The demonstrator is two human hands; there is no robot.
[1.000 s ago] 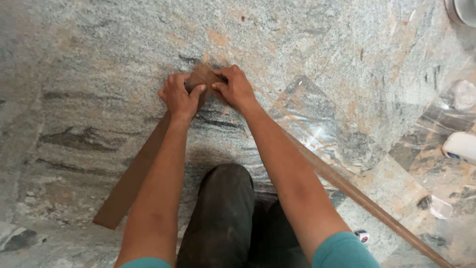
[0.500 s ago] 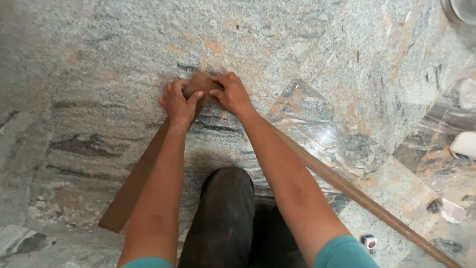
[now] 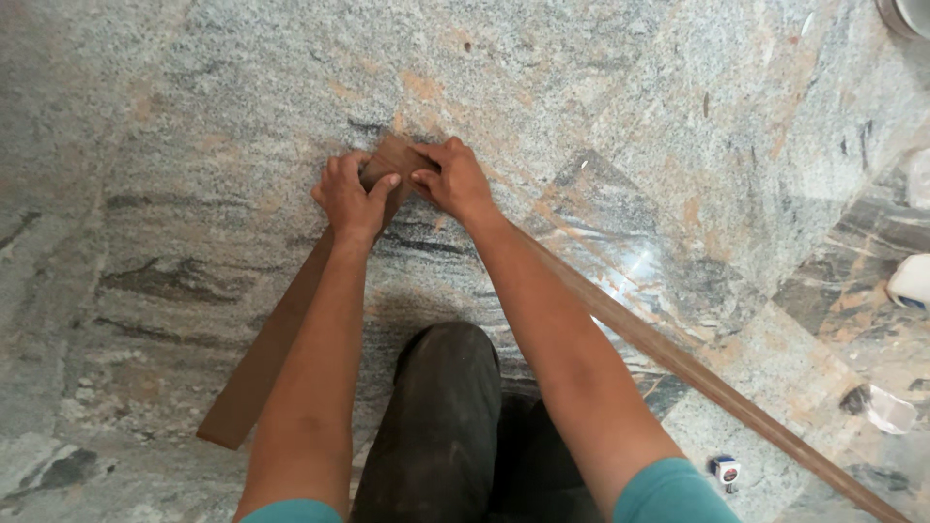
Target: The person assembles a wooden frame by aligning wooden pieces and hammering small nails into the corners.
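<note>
Two brown wooden strips meet in a corner on the stone floor (image 3: 630, 107). The left strip (image 3: 262, 358) runs down to the lower left; the right strip (image 3: 697, 373) runs to the lower right edge. My left hand (image 3: 349, 199) presses on the top end of the left strip. My right hand (image 3: 453, 179) grips the joint where both ends meet, fingers curled over the wood. The very corner is partly hidden under my fingers.
My dark-trousered knee (image 3: 441, 426) is bent between my arms. A small tape measure (image 3: 724, 472) lies near the right strip. A white object (image 3: 911, 281) and a clear plastic scrap (image 3: 886, 407) sit at the right edge; a metal rim (image 3: 906, 15) shows at top right.
The view has shifted slightly, with the strips and hands a little lower in frame. Both hands stay at the joint; my right fingers have shifted a little over the corner.
</note>
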